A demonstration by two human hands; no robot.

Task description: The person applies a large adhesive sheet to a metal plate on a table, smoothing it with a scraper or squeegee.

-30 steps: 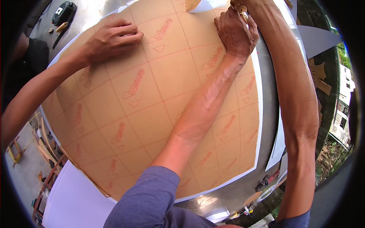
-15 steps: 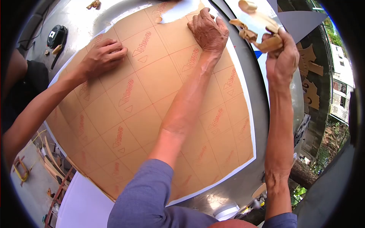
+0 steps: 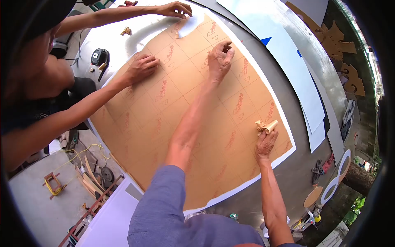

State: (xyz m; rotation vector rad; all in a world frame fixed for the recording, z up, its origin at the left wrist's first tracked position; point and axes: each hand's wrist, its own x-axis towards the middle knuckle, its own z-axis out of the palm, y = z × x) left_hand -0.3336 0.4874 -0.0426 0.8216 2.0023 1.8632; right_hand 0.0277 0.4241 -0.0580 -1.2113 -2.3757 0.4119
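A large sheet with brown paper facing (image 3: pixel 140 107), printed with red grid lines and lettering, lies before me with white edges showing. My left hand (image 3: pixel 221 61) is over its upper right part, fingers loosely curled and apart from the thumb, holding nothing I can see. Near the right corner, my right hand (image 3: pixel 266 147) grips a crumpled, rolled strip of brown paper (image 3: pixel 269 126). At the far end, the brown paper is torn away, baring a white patch (image 3: pixel 191 26). A co-worker's hand (image 3: pixel 142 70) rests on the sheet; their other hand (image 3: pixel 177 9) is beside that patch.
A black tape measure (image 3: pixel 99 57) and a paper scrap (image 3: pixel 126 31) lie on the metal table at the left. Long white panels (image 3: pixel 284 70) stretch along the right. Brown cut-out shapes (image 3: pixel 335 39) stand beyond them. Wood strips (image 3: pixel 91 177) are at lower left.
My right hand has come down and inward with the paper strip, onto the sheet's right corner. My left hand's fingers have turned upward. The co-worker's second hand has appeared at the far end.
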